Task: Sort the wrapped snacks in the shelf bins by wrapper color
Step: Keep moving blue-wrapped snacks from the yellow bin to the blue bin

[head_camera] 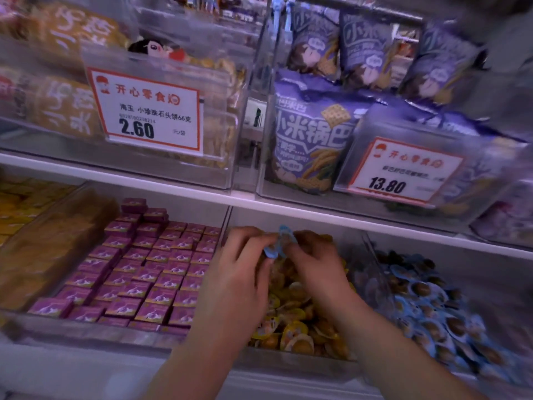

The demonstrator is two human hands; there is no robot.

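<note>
Wrapped snacks, blue wrapper: one or more small pieces (277, 243) pinched between the fingertips of both hands, raised just above the middle bin of the lower shelf; the exact count is blurred. Left hand (242, 261): fingers curled, gripping the lower blue edge. Right hand (311, 255): fingers curled, gripping the upper blue edge.

Yellow-wrapped snacks (291, 333): small round pieces with yellow rims, heaped loose in the middle clear bin directly under the hands.

Blue-wrapped snacks (427, 301): round brown pieces with light blue rims, heaped in the bin to the right, parted from the yellow heap by a clear divider (372, 255).

Purple boxes (150, 264): small square cartons laid in tidy rows in the bin to the left, a few stacked at the back.

Lower shelf, far left: a tan block (49, 249) and yellow packs, blurred.

Upper shelf (115, 173), white edge: clear bins holding orange bags at left behind a price card (147, 111) marked 2.60; purple bags (314, 131) at right, some standing behind others, with a second price card (403, 168) marked 13.80.
</note>
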